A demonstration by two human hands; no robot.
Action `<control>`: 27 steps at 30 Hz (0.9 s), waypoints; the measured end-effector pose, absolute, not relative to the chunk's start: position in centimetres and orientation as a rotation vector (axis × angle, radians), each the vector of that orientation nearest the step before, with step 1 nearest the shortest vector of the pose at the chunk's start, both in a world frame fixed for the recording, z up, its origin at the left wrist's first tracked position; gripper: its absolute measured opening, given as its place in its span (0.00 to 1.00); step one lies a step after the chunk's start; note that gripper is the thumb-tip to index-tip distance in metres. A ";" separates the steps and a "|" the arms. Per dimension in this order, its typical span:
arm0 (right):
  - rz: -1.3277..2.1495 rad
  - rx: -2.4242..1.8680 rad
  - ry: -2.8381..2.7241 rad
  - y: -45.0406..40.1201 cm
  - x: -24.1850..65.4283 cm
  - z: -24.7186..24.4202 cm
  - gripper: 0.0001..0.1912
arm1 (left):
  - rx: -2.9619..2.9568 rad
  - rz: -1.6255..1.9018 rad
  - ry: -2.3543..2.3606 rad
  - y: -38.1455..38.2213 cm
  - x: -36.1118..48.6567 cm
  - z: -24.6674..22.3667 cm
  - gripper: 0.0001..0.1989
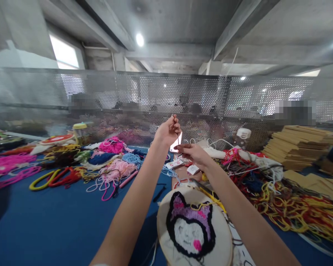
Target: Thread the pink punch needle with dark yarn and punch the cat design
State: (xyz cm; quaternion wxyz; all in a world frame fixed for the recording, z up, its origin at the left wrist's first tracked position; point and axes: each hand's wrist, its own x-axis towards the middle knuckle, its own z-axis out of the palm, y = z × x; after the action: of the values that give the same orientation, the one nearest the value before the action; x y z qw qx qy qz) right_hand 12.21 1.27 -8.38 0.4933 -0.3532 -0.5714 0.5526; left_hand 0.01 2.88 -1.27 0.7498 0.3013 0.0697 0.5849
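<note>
My left hand (pixel 168 131) is raised in front of me, its fingers pinched on a strand of black yarn (pixel 178 138). The yarn runs down to my right hand (pixel 194 154), which sits lower and to the right with thumb and finger closed on it. Whether a needle is among those fingers I cannot make out. Below my forearms lies a round embroidery hoop (pixel 223 231) with cream cloth. Stitched on the cloth is a black, purple and white cat-eared figure (pixel 208 214) with pink patches. Loose yellow yarn (pixel 201 205) rests over its top edge.
Heaps of pink yarn (pixel 115 145) and light blue yarn (pixel 132 159) lie left on the blue table (pixel 72 218). Tangled yellow and red yarn (pixel 283 207) spreads right, before stacked brown cardboard (pixel 296 147). A bright-screened phone (pixel 176 145) stands behind my hands. A perforated metal screen (pixel 144 88) closes off the back.
</note>
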 end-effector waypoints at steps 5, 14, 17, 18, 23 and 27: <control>1.367 -0.838 -1.372 0.9 12.3 -8.2 0.10 | 0.556 1.284 0.131 3.1 0.0 -1.2 0.15; 1.377 -0.835 -1.429 1.5 12.5 -8.8 0.08 | 0.531 1.325 0.112 3.5 -0.5 -1.0 0.17; 1.381 -0.844 -1.456 1.4 12.5 -8.9 0.08 | 0.527 1.341 0.114 3.6 -0.6 -0.9 0.17; 1.386 -0.847 -1.462 1.4 12.6 -8.9 0.08 | 0.524 1.347 0.118 3.6 -0.7 -0.9 0.17; 1.385 -0.898 -1.492 1.1 12.8 -8.7 0.11 | 0.505 1.373 0.121 3.7 -1.1 -0.7 0.17; 1.327 -0.924 -1.528 1.1 13.5 -8.4 0.11 | 0.497 1.422 0.125 3.9 -1.2 -0.7 0.15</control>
State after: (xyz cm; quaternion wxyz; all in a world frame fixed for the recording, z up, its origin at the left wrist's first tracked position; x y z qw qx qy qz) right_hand 13.47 1.10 -8.40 0.4425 -0.3724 -0.6159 0.5350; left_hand -1.23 3.89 -0.75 0.7277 0.2253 0.0565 0.6454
